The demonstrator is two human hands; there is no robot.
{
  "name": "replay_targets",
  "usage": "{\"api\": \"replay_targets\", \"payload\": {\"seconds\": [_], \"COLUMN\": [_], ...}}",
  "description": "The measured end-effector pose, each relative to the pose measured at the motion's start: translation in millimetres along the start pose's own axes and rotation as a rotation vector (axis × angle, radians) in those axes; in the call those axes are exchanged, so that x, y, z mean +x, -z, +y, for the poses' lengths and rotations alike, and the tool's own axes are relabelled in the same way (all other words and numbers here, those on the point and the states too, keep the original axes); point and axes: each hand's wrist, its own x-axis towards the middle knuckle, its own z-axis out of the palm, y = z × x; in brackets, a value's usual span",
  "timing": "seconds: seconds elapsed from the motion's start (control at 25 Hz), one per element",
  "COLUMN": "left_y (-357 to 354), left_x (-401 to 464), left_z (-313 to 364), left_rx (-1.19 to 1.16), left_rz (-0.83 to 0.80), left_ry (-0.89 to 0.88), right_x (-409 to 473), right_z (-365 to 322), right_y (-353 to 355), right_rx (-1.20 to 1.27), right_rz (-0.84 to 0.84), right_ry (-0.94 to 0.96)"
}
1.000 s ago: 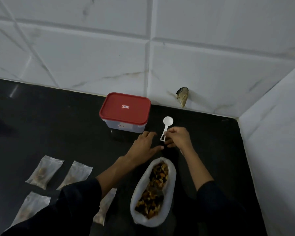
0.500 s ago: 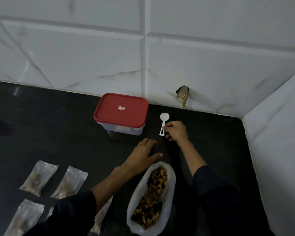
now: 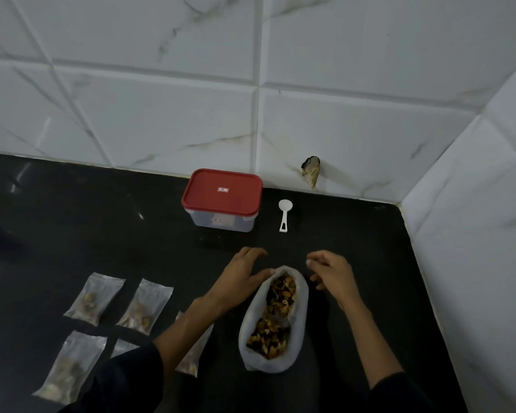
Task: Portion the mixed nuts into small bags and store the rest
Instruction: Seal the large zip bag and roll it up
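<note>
Since the small bags (image 3: 94, 298) are already filled and sealed by the look of it, they sit in rows well to the left of the big nut bag (image 3: 273, 320), parked out of the way on the dark tabletop (image 3: 102, 222) so nothing gets knocked. At least five show, one half hidden under the forearm, and it's too dim to say much about what's inside beyond brownish bits.

The left hand (image 3: 240, 274) sits just left of the nut bag's far end, fingers relaxed and spread, thumb tip touching the rim of the mouth, so that grip is loose and holding nothing. I'd guess it's there to gather the opening.

The nut bag lies on its side with the mouth open, mixed nuts (image 3: 277, 311) still filling most of it. Behind it stands the red-lidded container (image 3: 222, 199), lid on, probably where the rest goes.

Right of the container, the white scoop (image 3: 284, 214) lies flat, untouched, portioning apparently finished. The right hand (image 3: 332, 274) hovers just right of the bag's mouth, fingers lightly curled, empty, not touching.
</note>
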Motion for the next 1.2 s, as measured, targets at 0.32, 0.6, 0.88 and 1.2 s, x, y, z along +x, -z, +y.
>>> {"api": "replay_targets", "payload": {"seconds": [0.32, 0.6, 0.88, 1.2], "left_y": [-5, -16, -14, -14], "left_x": [-28, 8, 18, 28], "left_z": [-12, -8, -15, -22], "left_rx": [-0.147, -0.317, -0.606, -0.746], "left_rz": [-0.028, -0.124, -0.235, -0.382], "left_ry": [0.062, 0.222, 0.402, 0.494], "right_x": [-66, -50, -45, -46], "right_z": [41, 34, 33, 29], "right_y": [-14, -31, -42, -41], "right_rx": [0.149, 0.295, 0.451, 0.661], "right_rz": [0.131, 0.11, 0.054, -0.062], "right_ry": [-0.073, -0.209, -0.324, -0.337]}}
